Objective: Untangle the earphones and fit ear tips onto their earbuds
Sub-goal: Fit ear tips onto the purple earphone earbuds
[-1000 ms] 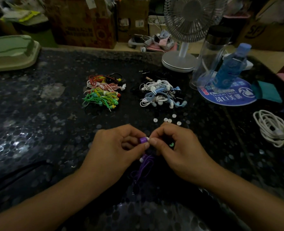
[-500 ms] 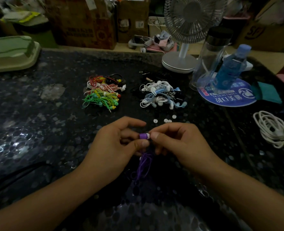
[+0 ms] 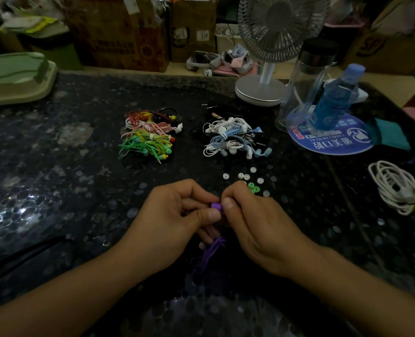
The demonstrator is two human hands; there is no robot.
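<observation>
While both hands pinch at centre frame, left hand (image 3: 177,215) holding the purple earbud (image 3: 216,206), right hand (image 3: 255,220) apparently pressing a tip on, push squarely and roll the rim over

Dim, murky, glare left, warped edges

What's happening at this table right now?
A person pinches a purple earbud between left hand and right hand, its purple cord hanging below. Loose ear tips lie just beyond the hands. Farther back sit a colourful earphone bundle and a white-and-blue one, both untouched.
</observation>
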